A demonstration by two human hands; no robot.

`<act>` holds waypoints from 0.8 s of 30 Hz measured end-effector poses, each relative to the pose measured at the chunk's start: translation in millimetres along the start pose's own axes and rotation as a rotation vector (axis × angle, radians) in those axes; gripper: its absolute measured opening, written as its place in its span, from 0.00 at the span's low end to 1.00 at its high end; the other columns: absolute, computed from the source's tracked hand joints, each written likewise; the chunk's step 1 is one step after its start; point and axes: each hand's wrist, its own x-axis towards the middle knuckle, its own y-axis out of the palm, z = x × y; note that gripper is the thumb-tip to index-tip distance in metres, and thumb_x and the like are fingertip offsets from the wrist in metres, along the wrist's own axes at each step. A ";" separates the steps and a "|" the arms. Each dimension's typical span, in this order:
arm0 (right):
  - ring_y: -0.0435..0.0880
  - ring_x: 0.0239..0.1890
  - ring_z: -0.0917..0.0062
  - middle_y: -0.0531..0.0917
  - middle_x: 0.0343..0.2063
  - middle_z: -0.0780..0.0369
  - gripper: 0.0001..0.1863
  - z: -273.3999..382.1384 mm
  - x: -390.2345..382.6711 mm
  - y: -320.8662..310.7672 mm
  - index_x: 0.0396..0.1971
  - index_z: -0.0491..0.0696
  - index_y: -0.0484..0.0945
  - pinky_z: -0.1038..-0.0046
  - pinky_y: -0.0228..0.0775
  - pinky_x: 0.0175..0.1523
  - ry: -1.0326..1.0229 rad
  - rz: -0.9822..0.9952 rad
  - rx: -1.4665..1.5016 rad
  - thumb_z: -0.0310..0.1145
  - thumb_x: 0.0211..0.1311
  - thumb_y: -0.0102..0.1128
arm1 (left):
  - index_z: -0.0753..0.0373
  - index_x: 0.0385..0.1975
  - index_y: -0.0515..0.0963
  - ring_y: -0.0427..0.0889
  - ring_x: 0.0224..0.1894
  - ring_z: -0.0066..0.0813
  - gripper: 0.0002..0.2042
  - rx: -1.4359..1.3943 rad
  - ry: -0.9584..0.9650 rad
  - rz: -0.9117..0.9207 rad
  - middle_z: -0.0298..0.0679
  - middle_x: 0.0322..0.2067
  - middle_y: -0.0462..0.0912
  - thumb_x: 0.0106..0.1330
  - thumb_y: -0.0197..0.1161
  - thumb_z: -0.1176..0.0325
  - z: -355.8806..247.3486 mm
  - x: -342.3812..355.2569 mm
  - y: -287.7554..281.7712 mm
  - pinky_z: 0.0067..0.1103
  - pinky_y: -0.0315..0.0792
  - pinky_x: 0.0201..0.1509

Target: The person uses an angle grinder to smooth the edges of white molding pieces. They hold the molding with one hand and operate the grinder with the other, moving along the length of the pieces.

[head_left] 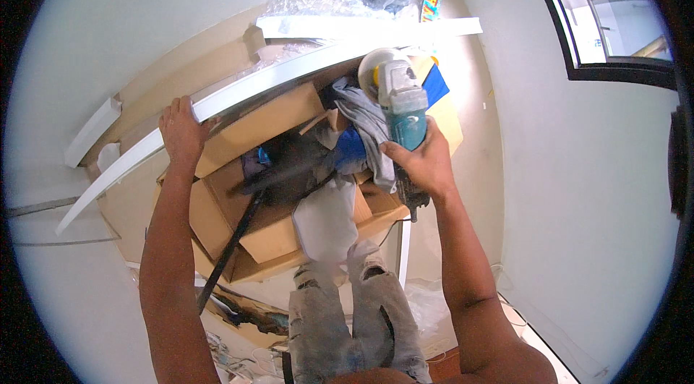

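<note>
My right hand [423, 161] grips a teal and grey angle grinder [400, 105] by its body. Its round disc [374, 66] sits against a long white strip [275, 79] that runs from lower left to upper right. My left hand [182, 129] presses down on that strip further to the left, fingers curled over its far edge. The strip rests across open cardboard boxes [264, 127]. My knee in grey jeans [329, 228] leans against the boxes below.
The boxes hold grey and blue cloth [361, 131] and a black bar [231, 243]. Other white strips [369, 26] lie on brown cardboard by the wall, with clear plastic wrap [318, 1] behind. A dark-framed window [614, 15] is at upper right. Debris litters the floor below.
</note>
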 end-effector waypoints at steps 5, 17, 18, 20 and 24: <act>0.87 0.48 0.64 0.87 0.45 0.49 0.40 3.0 0.7 4.4 0.56 0.36 0.75 0.65 0.77 0.58 0.027 0.027 0.030 0.42 0.46 0.82 | 0.63 0.48 0.77 0.78 0.57 0.47 0.30 0.001 -0.010 0.005 0.47 0.50 0.80 0.53 0.82 0.51 2.1 -5.0 6.2 0.42 0.71 0.62; 0.89 0.48 0.59 0.88 0.43 0.47 0.37 1.1 7.6 2.3 0.53 0.36 0.75 0.63 0.79 0.56 -0.018 0.032 0.031 0.43 0.48 0.82 | 0.70 0.51 0.76 0.80 0.54 0.55 0.36 -0.043 0.075 -0.061 0.53 0.49 0.81 0.53 0.80 0.45 8.6 -9.8 9.0 0.45 0.73 0.58; 0.89 0.48 0.60 0.87 0.44 0.47 0.37 1.3 7.7 2.8 0.53 0.36 0.75 0.63 0.79 0.56 -0.024 0.052 0.057 0.43 0.48 0.82 | 0.70 0.50 0.76 0.80 0.53 0.55 0.36 -0.050 0.069 -0.038 0.53 0.48 0.81 0.53 0.80 0.46 8.9 -8.9 9.0 0.44 0.73 0.57; 0.89 0.48 0.60 0.87 0.44 0.47 0.38 2.0 7.9 4.3 0.53 0.37 0.75 0.63 0.79 0.56 -0.027 0.087 0.107 0.43 0.48 0.82 | 0.69 0.49 0.76 0.80 0.52 0.54 0.35 -0.052 0.073 -0.044 0.53 0.47 0.81 0.52 0.81 0.46 8.8 -7.8 8.9 0.44 0.73 0.56; 0.87 0.49 0.65 0.86 0.48 0.50 0.42 4.7 7.8 6.3 0.58 0.35 0.73 0.66 0.76 0.60 0.006 0.123 0.119 0.42 0.46 0.83 | 0.69 0.46 0.76 0.80 0.50 0.54 0.34 -0.042 0.082 -0.084 0.52 0.46 0.81 0.51 0.82 0.47 7.8 -7.6 8.5 0.45 0.74 0.54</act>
